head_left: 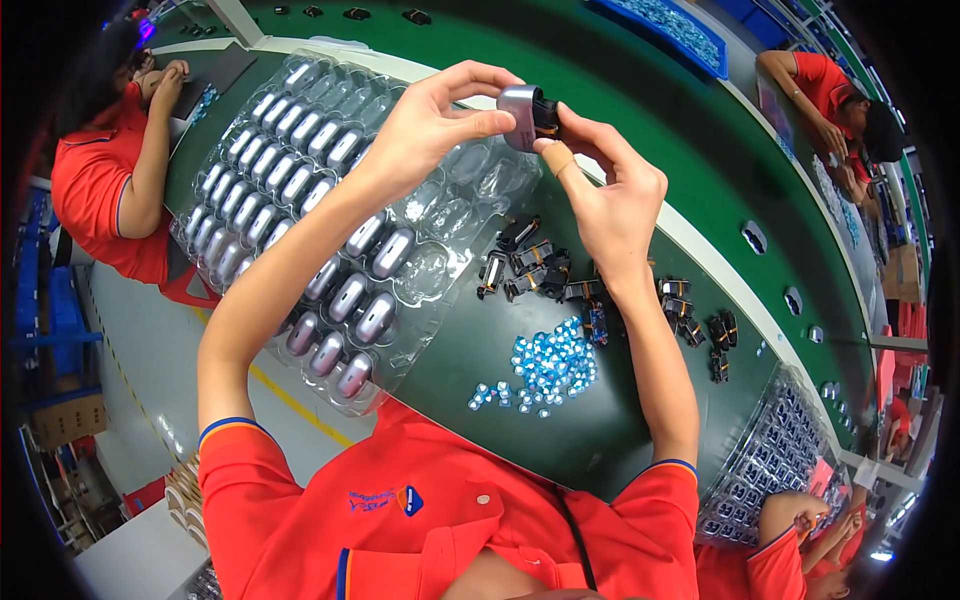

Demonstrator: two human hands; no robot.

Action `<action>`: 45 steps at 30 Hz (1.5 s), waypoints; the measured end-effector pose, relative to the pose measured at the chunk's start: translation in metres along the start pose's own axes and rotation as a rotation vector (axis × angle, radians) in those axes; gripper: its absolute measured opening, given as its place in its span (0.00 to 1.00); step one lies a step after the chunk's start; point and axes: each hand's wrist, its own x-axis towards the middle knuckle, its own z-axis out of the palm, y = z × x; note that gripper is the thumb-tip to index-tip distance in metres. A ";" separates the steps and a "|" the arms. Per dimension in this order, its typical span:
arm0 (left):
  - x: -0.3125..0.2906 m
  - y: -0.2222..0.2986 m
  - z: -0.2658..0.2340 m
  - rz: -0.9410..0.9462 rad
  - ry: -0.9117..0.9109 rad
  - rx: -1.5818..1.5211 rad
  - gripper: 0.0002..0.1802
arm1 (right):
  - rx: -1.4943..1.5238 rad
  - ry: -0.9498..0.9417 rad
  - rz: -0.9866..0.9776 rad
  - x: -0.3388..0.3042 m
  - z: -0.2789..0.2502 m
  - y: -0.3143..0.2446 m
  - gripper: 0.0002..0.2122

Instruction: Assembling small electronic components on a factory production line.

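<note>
Left hand (447,112): fingers grasping a silver-grey, rounded, smooth casing (517,117), raised between both hands. Right hand (612,190): fingers pinching a black, boxy insert (545,113) at the casing's right side; beige wrap (561,160) on thumb. Dark green tabletop (560,450) below: clear plastic moulded tray (425,272) of similar casings, loose black components (530,258), heaped small blue-and-white pieces (553,362).

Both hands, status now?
Left hand: closed, holding the silver-grey shell.
Right hand: closed, fingers and thumb on the black part at the shell's side.
</note>
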 end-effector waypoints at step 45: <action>-0.049 -0.041 -0.137 -0.003 0.199 1.387 0.22 | -0.388 -0.727 0.073 -0.094 -0.078 -0.022 0.07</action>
